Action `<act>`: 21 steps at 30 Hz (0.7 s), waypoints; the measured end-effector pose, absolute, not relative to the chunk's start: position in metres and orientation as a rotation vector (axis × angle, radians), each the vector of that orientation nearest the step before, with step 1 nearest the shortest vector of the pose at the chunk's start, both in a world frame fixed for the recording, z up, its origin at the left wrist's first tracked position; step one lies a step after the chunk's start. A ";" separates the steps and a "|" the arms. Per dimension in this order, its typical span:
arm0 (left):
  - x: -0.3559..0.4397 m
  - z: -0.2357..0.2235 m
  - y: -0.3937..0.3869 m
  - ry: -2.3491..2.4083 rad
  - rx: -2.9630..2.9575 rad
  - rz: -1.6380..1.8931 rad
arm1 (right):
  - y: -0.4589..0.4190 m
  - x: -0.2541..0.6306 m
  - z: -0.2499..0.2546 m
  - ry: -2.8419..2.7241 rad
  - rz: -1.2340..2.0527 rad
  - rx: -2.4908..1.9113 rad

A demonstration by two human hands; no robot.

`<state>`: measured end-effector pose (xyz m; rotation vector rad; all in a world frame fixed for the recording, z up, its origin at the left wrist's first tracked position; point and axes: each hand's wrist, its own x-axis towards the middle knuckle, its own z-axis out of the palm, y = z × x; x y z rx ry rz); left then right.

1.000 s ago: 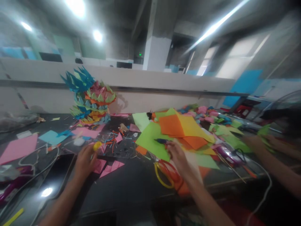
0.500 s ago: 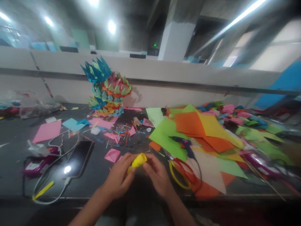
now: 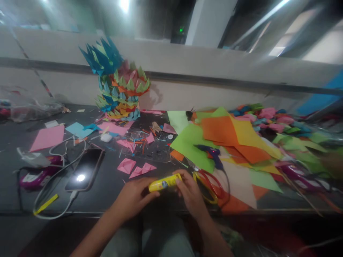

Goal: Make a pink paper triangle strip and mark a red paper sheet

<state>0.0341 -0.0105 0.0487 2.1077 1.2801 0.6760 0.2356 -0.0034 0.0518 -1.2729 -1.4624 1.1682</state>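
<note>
Above the table's front edge, a short yellow tube [image 3: 164, 182] with a printed label lies sideways between my hands. Its exact kind is unclear. My left hand [image 3: 136, 198] is closed around its left end, thumb below. At the opposite end, the fingers of my right hand [image 3: 189, 189] pinch it. Folded pink paper pieces [image 3: 142, 170] lie just beyond my left hand. Scissors with red and yellow handles [image 3: 210, 185] are close to my right hand, and a dark glue gun [image 3: 211, 152] rests on the paper behind them.
At the back stands a tall folded-paper model [image 3: 118, 85]. Coloured sheets [image 3: 227, 132] spread across the right, near a purple object [image 3: 297, 175]. On the left are a lit phone [image 3: 85, 169], its white cable [image 3: 48, 189], a yellow strip [image 3: 46, 204] and pink paper [image 3: 48, 138].
The yellow tube has turned from end-on and tilted to lengthwise, showing its label. My right hand has shifted right to its end. The camera view has tipped downward.
</note>
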 end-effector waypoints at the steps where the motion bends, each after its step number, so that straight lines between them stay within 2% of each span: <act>1: 0.033 0.048 -0.011 1.288 2.067 0.678 | -0.005 0.238 0.050 -1.468 1.156 -1.282; 8: 0.014 0.040 -0.016 1.355 1.990 0.738 | -0.015 0.247 0.052 -1.960 1.241 -1.332; 15: -0.014 0.034 0.006 1.677 2.231 1.118 | -0.011 0.263 0.036 -1.946 0.736 -1.498; 21: -0.023 0.025 0.019 1.854 2.351 1.001 | -0.010 0.268 0.018 -1.981 0.505 -1.531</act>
